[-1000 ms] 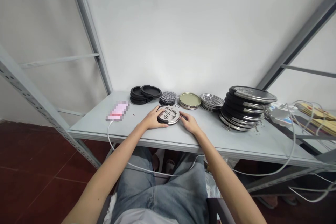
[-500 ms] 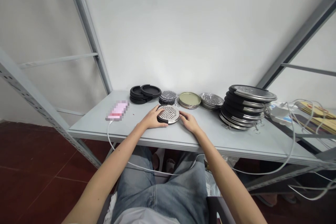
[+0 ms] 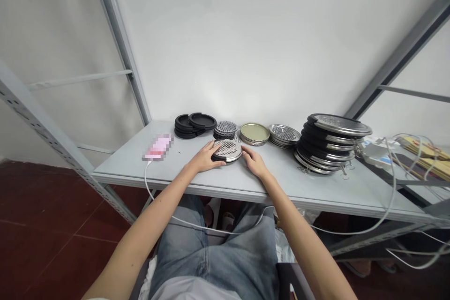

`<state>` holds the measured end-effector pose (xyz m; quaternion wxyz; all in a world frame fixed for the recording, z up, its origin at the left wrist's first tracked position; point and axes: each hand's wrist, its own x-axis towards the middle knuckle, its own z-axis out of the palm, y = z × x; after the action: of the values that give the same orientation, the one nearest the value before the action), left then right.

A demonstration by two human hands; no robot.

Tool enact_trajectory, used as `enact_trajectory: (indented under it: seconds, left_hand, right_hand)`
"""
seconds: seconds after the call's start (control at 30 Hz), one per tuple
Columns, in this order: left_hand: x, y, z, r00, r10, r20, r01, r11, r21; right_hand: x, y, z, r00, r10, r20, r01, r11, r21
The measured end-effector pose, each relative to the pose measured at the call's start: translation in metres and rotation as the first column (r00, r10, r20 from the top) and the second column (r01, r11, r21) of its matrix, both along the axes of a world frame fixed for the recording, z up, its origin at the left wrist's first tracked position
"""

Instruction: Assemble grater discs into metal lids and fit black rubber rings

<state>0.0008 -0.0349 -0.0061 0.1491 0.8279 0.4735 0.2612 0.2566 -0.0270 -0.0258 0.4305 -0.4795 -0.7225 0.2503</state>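
Note:
A round perforated metal disc (image 3: 229, 149) with a black rim piece around its left side lies nearly flat on the desk before me. My left hand (image 3: 204, 157) grips its left side, the fingers over the black rim and the thumb along the front edge. Against the right metal edge rest the bent fingers of my right hand (image 3: 253, 161), so the disc sits between both hands. Just behind stands a small stack of perforated round pieces (image 3: 225, 127). Beside that are a stack of olive-green round plates (image 3: 254, 132) and a stack of perforated metal discs (image 3: 284, 134).
Black rings (image 3: 201, 122) are piled at the back left. A tall stack of black-rimmed metal discs (image 3: 330, 143) with small hooks stands at the right. A pink phone (image 3: 158, 147) lies left, its white cable (image 3: 146, 180) hanging over the grey desk's (image 3: 123, 161) front edge.
The disc's far side has dipped slightly and more of its metal edge shows in front. My hands keep nearly the same hold, with the right fingers a little straighter.

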Motion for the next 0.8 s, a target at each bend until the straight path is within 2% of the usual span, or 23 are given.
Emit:
enact_trajectory:
  seconds: [0.2,0.43,0.53,0.63,0.8]
  left_hand:
    - [-0.001,-0.001,0.001,0.992,0.038,0.119,-0.038,0.999,0.000]
    - [-0.001,-0.001,0.003,0.991,0.029,0.129,-0.030,1.000,0.000]
    - [-0.001,-0.001,0.003,0.991,0.034,0.130,-0.034,0.999,-0.004]
    - [-0.001,-0.001,0.003,0.992,0.033,0.118,-0.033,0.999,-0.004]
    - [0.000,0.000,0.000,0.998,0.040,0.047,-0.040,0.999,0.009]
  right_hand:
    - [0.003,0.004,-0.006,0.998,-0.047,-0.037,0.047,0.999,-0.004]
    - [0.000,0.002,-0.005,0.998,-0.021,-0.051,0.021,1.000,0.003]
    - [-0.002,-0.003,0.000,0.997,0.014,-0.077,-0.009,0.998,0.069]
    - [-0.002,-0.008,0.005,0.999,0.046,-0.015,-0.042,0.983,0.177]
    - [0.000,-0.009,0.007,0.997,0.003,0.072,-0.023,0.958,0.284]
